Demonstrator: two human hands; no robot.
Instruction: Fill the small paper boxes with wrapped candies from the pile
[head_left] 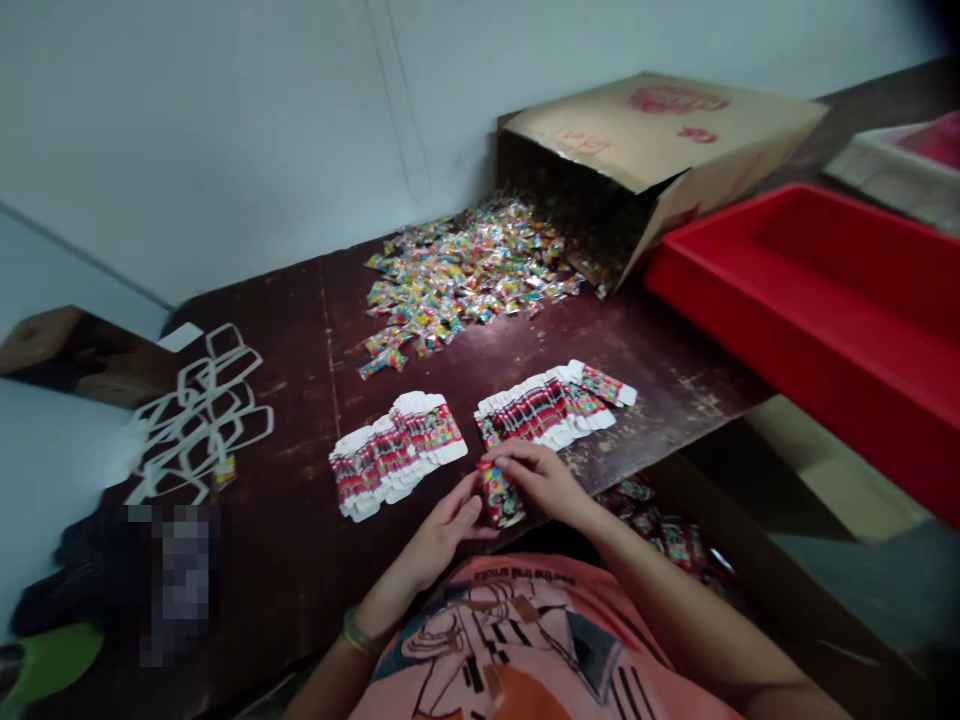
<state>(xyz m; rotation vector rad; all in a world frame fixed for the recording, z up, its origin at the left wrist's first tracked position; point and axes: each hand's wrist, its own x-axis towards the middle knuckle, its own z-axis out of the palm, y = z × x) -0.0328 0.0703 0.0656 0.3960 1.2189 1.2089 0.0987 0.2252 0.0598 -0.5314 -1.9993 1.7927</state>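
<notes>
Closed around a small printed carton (501, 497) at the frame's lower centre, the left hand (448, 527) and right hand (541, 482) are bent, with the forearms (675, 570) angled inward. Wrapped packets (480, 265) are heaped at upper centre, before and inside a cardboard box (667, 130). Printed packs (679, 540) are piled below the table (289, 335).

I have the left hand (450, 522) and right hand (546, 482) around a small printed carton (501, 498) by the near edge of the brown table (289, 325). Just beyond, I see two overlapping carton rows (399, 450); farther back, wrapped candies (472, 268) heap before an open cardboard box (667, 130), beside a red plastic tray (757, 345).
</notes>
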